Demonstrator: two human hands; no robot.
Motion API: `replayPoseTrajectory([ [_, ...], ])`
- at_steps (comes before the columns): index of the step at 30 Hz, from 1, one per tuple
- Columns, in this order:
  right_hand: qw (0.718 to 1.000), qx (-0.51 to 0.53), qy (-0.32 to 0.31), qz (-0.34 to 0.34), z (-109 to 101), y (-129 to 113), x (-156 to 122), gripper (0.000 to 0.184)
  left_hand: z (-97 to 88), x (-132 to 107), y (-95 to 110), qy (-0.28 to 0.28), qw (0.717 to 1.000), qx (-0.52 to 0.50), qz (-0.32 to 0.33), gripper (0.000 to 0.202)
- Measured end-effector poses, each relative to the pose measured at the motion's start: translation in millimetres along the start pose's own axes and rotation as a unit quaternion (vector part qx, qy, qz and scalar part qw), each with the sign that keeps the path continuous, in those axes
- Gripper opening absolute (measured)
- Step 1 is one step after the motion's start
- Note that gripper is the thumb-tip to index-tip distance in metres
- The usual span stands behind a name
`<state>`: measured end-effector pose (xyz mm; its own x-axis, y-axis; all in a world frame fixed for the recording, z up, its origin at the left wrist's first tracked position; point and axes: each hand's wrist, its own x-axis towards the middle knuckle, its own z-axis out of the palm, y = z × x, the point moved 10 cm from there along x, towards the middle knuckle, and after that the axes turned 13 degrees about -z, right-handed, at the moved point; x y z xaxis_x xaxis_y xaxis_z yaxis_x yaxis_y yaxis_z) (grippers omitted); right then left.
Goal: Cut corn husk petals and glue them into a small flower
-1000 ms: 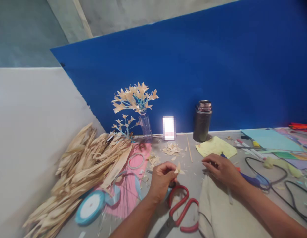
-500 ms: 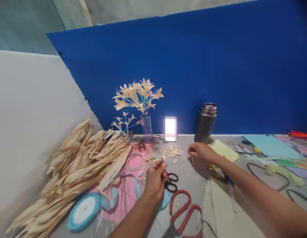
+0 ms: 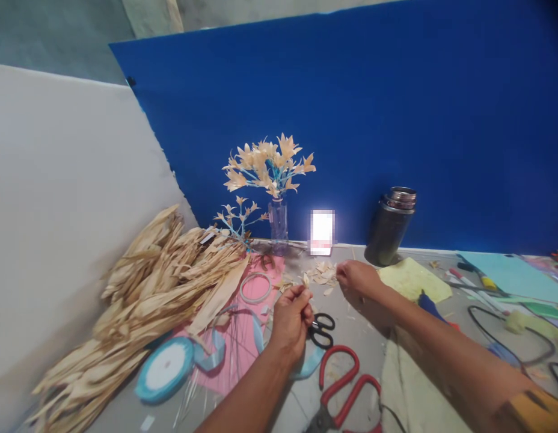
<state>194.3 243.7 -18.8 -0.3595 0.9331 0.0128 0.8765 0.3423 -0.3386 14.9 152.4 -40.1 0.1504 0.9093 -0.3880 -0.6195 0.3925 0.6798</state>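
My left hand (image 3: 288,322) is closed in a pinch round the base of a small pale corn-husk flower (image 3: 306,280), whose tip pokes up above the fingers. At the right edge of a pile of cut husk petals (image 3: 321,273) is my right hand (image 3: 359,279), its fingers drawn together and pointing down. Whatever those fingertips hold, if anything, is hidden. Black-handled scissors (image 3: 323,329) lie just right of my left hand, partly behind it. Closer to me are large red-handled shears (image 3: 337,385).
Dried corn husks (image 3: 171,288) heap up at left, with a blue ribbon spool (image 3: 166,370) in front. Husk flowers (image 3: 270,165) stand in a clear bottle (image 3: 278,225). A dark flask (image 3: 391,228) stands at back right, near yellow paper (image 3: 414,279). A blue panel (image 3: 351,108) rises behind.
My right hand has moved left to the edge of the petal pile. The left hand keeps its pinch on the husk flower. The whole view has shifted slightly.
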Motion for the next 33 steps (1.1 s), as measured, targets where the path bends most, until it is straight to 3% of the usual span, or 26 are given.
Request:
replayPoseTrajectory([
  [7,0.974,0.206,0.089,0.006,-23,1,-5,0.014,1.1,2,-4,-0.013,0.999,-0.025,-0.028,0.044],
  [14,0.936,0.304,0.176,-0.014,-35,-17,-63,0.021,10.7,-3,-18,-0.044,0.993,-0.065,-0.089,0.033],
  [16,0.935,0.261,0.235,-0.049,-47,-28,-88,0.018,17.4,-10,-29,-0.057,0.986,-0.079,-0.138,0.029],
  [17,0.932,0.175,0.296,-0.117,-62,-44,-105,0.014,21.3,-15,-35,-0.064,0.981,-0.084,-0.163,0.027],
  [20,0.868,-0.063,0.393,-0.297,-79,-95,-155,0.012,34.3,-32,-50,-0.086,0.967,-0.094,-0.222,0.026],
  [22,0.834,-0.147,0.400,-0.351,-76,-111,-174,0.017,44.0,-44,-56,-0.105,0.959,-0.091,-0.246,0.027],
  [26,0.826,-0.193,0.378,-0.371,-67,-116,-184,0.022,56.5,-56,-61,-0.110,0.959,-0.073,-0.252,0.030],
  [33,0.837,-0.181,0.375,-0.353,-67,-113,-193,0.023,69.6,-48,-56,-0.077,0.980,-0.003,-0.183,0.037],
])
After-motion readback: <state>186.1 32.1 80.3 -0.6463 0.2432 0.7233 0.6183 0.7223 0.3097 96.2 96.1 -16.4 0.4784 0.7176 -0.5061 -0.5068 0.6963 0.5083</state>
